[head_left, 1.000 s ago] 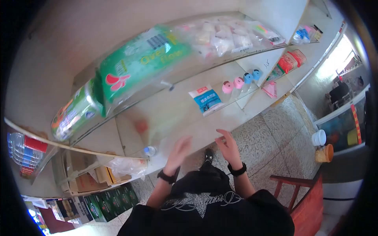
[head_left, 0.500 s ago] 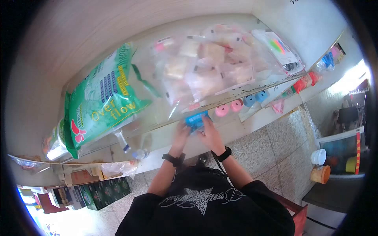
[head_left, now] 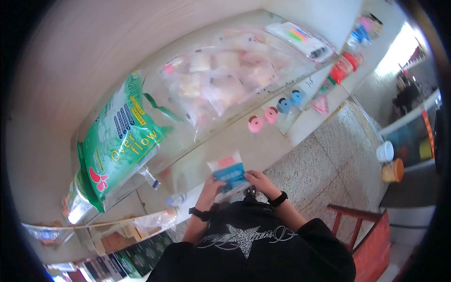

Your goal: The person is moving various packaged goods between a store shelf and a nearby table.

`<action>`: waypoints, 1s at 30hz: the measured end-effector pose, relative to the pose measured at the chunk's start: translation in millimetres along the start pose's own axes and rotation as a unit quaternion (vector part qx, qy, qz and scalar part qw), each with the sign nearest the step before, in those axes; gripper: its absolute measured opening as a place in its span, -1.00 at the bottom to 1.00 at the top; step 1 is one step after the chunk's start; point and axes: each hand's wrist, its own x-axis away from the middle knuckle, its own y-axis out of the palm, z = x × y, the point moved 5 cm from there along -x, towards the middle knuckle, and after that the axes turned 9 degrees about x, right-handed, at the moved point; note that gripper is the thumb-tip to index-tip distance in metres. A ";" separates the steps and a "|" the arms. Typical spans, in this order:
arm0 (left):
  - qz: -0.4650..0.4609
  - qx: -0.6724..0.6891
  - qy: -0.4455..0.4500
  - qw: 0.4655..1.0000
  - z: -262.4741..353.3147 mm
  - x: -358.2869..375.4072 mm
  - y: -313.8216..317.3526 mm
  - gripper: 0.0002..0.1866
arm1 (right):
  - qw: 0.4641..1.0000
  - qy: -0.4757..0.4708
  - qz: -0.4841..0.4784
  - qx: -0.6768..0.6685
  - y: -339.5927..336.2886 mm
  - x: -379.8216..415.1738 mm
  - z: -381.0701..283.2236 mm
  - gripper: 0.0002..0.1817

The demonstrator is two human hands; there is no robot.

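A small blue-and-white packet (head_left: 230, 175) with light lettering and a pinkish patch at its top is held up in front of my chest. My left hand (head_left: 209, 191) is closed on its left side, with the thumb over the front. On the right edge, the thumb and fingers of my right hand (head_left: 262, 184) pinch it. Beyond the packet, on the glass-topped counter, lies a clear bag (head_left: 221, 80) of small wrapped pieces. The large green "Over flow" bag (head_left: 117, 141) stands to the left of my hands.
Pink and blue rolls (head_left: 270, 114) line the lower ledge, right of the packet. A red bottle (head_left: 345, 67) lies farther right. Near my right side stands a red chair (head_left: 366, 239), with white and orange tubs (head_left: 392, 170) beyond. Boxes (head_left: 141, 256) fill the lower left.
The packet has come away from the counter edge towards my body, and more of its front shows. Both hands have drawn back with it. My view has turned somewhat.
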 end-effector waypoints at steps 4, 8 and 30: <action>-0.079 -0.152 -0.049 0.984 1.8 21.8 2.2 -0.47 | 0.991 -0.024 0.068 -0.109 36.9 50.5 -4.5 -0.63; -0.232 -0.254 0.001 0.939 7.9 40.2 7.9 -0.48 | 0.964 -0.041 0.140 -0.223 63.9 94.8 -8.4 -0.64; -0.637 -0.360 -0.149 0.665 -218.4 332.5 92.7 -0.76 | 0.677 0.113 0.702 -0.190 324.0 498.8 110.4 -0.72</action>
